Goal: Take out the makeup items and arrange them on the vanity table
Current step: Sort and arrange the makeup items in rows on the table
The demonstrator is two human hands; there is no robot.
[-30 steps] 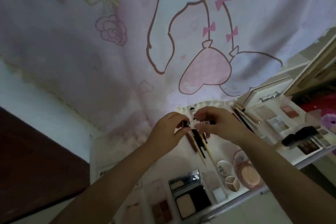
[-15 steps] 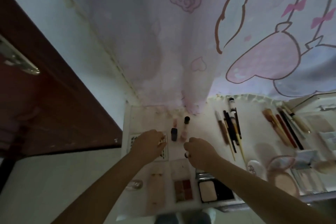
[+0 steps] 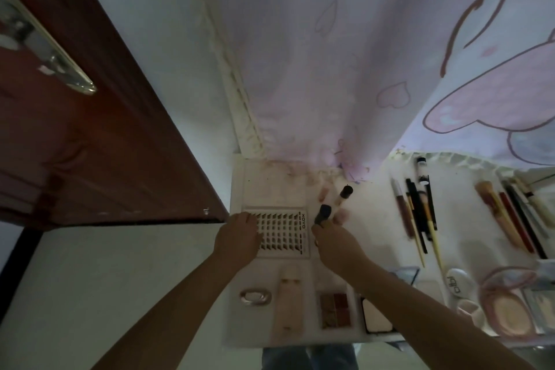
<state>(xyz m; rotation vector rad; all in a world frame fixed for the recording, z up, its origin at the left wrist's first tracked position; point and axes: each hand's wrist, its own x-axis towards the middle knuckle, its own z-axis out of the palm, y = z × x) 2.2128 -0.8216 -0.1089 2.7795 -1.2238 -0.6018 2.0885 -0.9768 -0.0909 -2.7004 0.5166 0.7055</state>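
Observation:
On the white vanity table (image 3: 369,219) my left hand (image 3: 238,237) rests with its fingers on the left edge of a white false-lash tray (image 3: 283,231). Just to the tray's right, my right hand (image 3: 333,242) pinches the lower end of a small dark-capped tube (image 3: 323,214). Beyond that tube lies a pale bottle with a black cap (image 3: 344,194), and a pinkish tube (image 3: 342,215) lies beside my right fingers. What sits under my right palm is hidden.
Pencils and liners (image 3: 416,210) and brushes (image 3: 507,216) lie in rows to the right. Near the front edge are a small eyeshadow palette (image 3: 335,309), a pink stick (image 3: 288,306), a clear ring-shaped piece (image 3: 255,297) and a round pink compact (image 3: 507,306). A brown door (image 3: 75,144) stands left, and a printed curtain (image 3: 345,54) hangs behind.
My view and both hands have shifted left, from the pencils to the table's left end. My left hand now lies on the lash tray; my right hand has reached the dark-capped tube.

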